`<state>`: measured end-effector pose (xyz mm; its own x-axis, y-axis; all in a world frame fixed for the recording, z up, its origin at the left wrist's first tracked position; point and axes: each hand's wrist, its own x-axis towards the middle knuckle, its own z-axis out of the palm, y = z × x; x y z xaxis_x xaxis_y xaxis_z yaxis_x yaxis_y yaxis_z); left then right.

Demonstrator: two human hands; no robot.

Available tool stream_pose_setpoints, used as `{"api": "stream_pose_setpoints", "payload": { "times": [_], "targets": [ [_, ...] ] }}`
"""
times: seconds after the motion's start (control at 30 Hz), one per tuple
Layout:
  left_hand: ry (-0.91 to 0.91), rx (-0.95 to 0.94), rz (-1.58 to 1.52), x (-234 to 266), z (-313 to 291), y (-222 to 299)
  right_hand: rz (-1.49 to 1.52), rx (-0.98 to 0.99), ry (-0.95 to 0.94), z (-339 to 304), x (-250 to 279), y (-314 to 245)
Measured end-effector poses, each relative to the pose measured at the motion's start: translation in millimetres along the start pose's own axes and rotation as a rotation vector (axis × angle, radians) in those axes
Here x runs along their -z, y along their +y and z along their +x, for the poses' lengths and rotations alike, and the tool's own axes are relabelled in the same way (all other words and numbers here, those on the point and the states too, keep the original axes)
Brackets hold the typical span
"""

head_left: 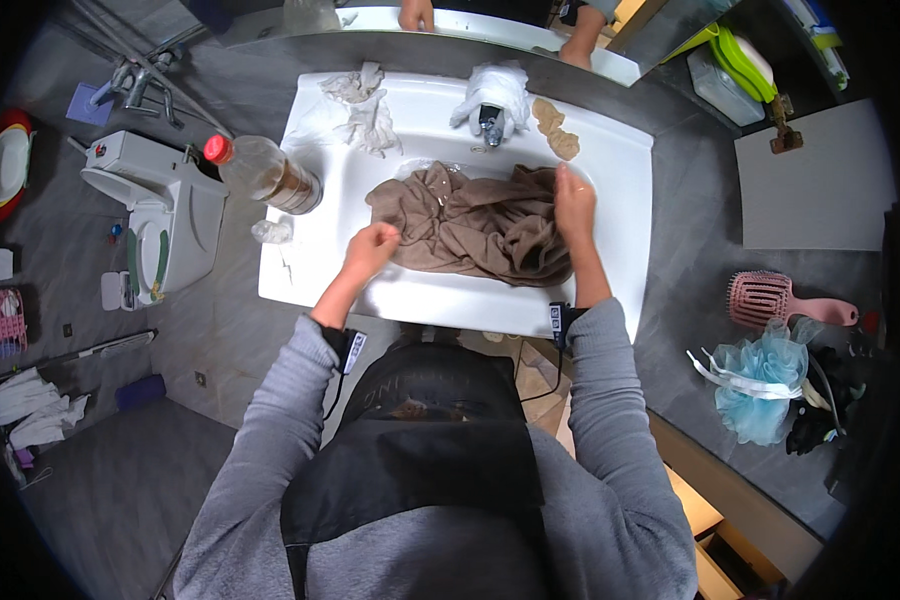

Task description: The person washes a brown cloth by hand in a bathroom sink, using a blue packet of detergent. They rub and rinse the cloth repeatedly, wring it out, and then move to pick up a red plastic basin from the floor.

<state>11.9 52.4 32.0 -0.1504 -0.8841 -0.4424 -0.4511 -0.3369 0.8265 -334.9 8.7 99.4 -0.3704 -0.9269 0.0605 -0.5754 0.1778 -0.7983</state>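
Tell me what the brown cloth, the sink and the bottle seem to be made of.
Cloth: soft, matte fabric, perhaps towelling, since it bunches in loose folds.
Sink: hard and glossy, likely ceramic, judging by its smooth white sheen.
Bottle: probably clear plastic, as its see-through wall shows something brown inside.

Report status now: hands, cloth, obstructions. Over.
Left hand at brown cloth's left edge, right hand at its right; grips unclear. Cloth bunched in white sink. Wrapped tap beyond, apparently not blocking.
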Motion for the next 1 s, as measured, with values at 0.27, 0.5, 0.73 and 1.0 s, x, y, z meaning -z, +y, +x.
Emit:
{"api": "stream_pose_setpoints", "payload": {
  "times": [0.27,0.5,0.73,1.0],
  "targets": [
    [0.284,-0.340,0.810,-73,77,33,-0.528,0.396,-0.125,-95,-17,59],
    [-0.004,-0.268,0.984,-85,134,25,-0.636,0.391,-0.123,-110,-26,55],
    [0.124,-0.425,0.716,-25,47,25,-0.375,0.419,-0.050,-106,-2,30],
    [0.213,-0.250,0.006,40,-93,44,0.045,0.355,-0.350,-105,-65,-9]
  ]
}}
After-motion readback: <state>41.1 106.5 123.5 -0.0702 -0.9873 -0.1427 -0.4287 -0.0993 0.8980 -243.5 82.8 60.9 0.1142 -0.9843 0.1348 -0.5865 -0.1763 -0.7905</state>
